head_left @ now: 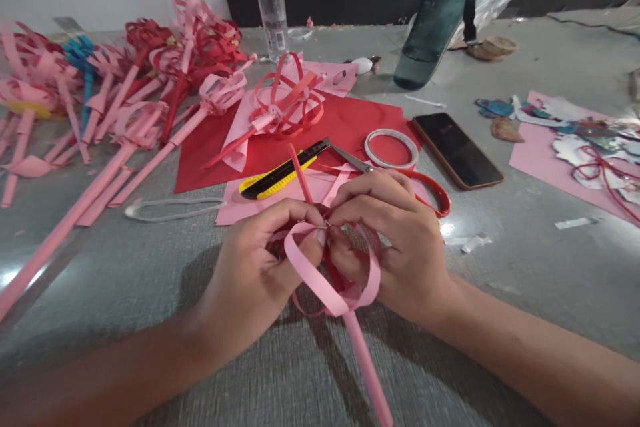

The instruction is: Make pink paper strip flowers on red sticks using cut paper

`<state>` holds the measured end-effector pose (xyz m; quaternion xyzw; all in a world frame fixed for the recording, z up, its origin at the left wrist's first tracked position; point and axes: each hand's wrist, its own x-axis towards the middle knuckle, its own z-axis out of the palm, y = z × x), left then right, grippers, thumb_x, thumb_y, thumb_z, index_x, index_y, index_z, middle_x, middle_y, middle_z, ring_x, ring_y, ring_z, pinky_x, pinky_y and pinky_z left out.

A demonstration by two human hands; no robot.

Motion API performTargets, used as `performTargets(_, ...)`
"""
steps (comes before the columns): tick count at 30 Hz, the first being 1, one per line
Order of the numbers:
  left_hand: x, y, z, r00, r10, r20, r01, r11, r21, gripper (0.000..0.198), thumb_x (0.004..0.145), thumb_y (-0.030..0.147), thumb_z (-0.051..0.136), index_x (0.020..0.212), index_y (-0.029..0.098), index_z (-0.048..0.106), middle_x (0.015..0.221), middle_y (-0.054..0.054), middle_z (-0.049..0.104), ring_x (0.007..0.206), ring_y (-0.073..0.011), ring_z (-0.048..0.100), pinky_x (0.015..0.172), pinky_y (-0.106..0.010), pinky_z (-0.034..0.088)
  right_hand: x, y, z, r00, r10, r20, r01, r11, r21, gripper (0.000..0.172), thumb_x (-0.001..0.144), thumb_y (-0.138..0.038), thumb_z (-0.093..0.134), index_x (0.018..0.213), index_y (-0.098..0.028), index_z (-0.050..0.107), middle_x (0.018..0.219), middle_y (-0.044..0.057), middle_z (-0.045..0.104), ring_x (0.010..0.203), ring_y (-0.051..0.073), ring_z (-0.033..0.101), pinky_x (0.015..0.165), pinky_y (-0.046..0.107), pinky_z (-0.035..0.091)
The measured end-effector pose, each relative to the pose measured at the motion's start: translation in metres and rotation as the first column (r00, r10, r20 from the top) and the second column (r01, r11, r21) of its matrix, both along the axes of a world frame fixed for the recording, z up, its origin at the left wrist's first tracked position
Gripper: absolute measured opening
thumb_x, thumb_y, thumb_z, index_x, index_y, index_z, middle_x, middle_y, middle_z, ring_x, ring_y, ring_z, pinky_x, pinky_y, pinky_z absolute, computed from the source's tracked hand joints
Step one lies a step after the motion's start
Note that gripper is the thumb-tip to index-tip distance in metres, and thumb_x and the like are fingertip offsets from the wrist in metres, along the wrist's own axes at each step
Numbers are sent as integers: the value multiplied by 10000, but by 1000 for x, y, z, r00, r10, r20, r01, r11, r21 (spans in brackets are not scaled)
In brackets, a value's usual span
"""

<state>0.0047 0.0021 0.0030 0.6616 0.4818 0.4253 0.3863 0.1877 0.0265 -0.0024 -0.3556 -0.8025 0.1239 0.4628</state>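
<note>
The grey table [150, 293] fills the view, with a white wall and a dark panel behind its far edge. Front and centre, both hands are clamped on a paper flower [334, 293]. The left hand [250, 273] pinches thumb and forefinger on a pink loop at the flower's middle. The right hand [400, 247] pinches the same spot from the other side, and the fingertips [320, 236] of the two hands meet. Neither hand shows a gap. The flower's pink stick [367, 367] runs out from under the fingers towards the near edge.

It's crowded just beyond the fingers. A yellow utility knife [280, 177] lies past the left knuckles on a pink sheet [235, 210]. The scissors [436, 192] sit right against the right hand, red handle curling round its outer side. Further out past the right fingers are a tape ring [391, 148] on a red sheet [360, 123], then a phone [457, 150]. A finished flower [285, 100] rests on the red sheet, straight ahead of the fingertips. A heap of paper flowers [125, 80] spreads far out to the left of the left hand. A clear bottle [270, 0] and a dark green bottle [433, 27] stand near the far edge.

Bare table lies outside each wrist and on the near side of the fingers. Small white scraps [475, 241] lie just off the right hand.
</note>
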Motion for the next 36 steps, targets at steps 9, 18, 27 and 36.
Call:
performTargets(9,1,0,1,1000,8,10,-8,1000,-26,63,898,155,646,868,208,662,732,59,661,606,-66,608,545,-127,494,-1,0,0,1000,2,-20,-2,1000,-9,59,812,-136,691,797,-193,688,921,18,717,816,148,654,928,414,424)
performTargets(18,2,0,4,1000,30,4,-29,999,-36,67,887,155,650,855,208,675,733,48,668,606,-83,605,536,-156,488,-1,-2,0,999,-34,-15,33,999,-9,81,823,-151,667,804,-229,657,910,-2,716,814,161,658,905,416,437)
performTargets(27,3,0,5,999,34,39,-33,998,-50,57,890,158,652,861,205,667,713,54,671,584,-77,613,518,-148,489,0,-3,2,999,-40,4,40,999,30,48,847,-173,670,841,-220,674,923,21,722,793,172,656,904,438,434)
performTargets(36,0,-1,2,1000,15,11,-14,999,-30,27,932,199,660,910,206,675,774,46,691,617,-69,623,549,-136,504,0,-4,-1,997,-68,21,67,997,46,113,811,-127,672,856,-229,653,947,10,721,825,173,666,938,437,440)
